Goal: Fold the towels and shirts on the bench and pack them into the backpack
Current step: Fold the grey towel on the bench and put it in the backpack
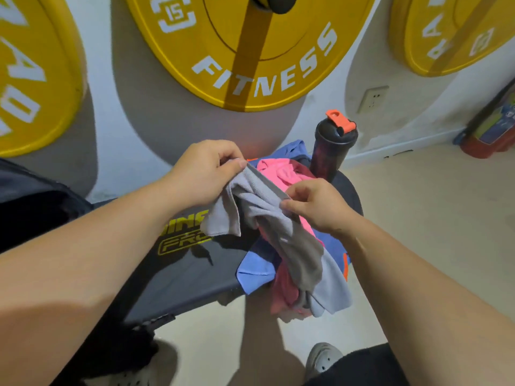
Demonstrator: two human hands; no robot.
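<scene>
Pink and blue fabric garment heap [278,169] on black padded counter's [181,274] right end, grey cloth towel [259,199] over it; black plastic shaker bottle [331,151] behind; dark fabric backpack [36,204] left.

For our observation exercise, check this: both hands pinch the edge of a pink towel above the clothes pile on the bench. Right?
No. The head view shows the towel is grey, not pink; the left hand and right hand do pinch its edge above the clothes pile.

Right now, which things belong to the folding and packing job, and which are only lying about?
Job: grey towel, pinched by left hand and right hand; pink cloth; blue shirt; bench; dark backpack.
Lying about: shaker bottle, yellow weight plates, wall socket.
</scene>
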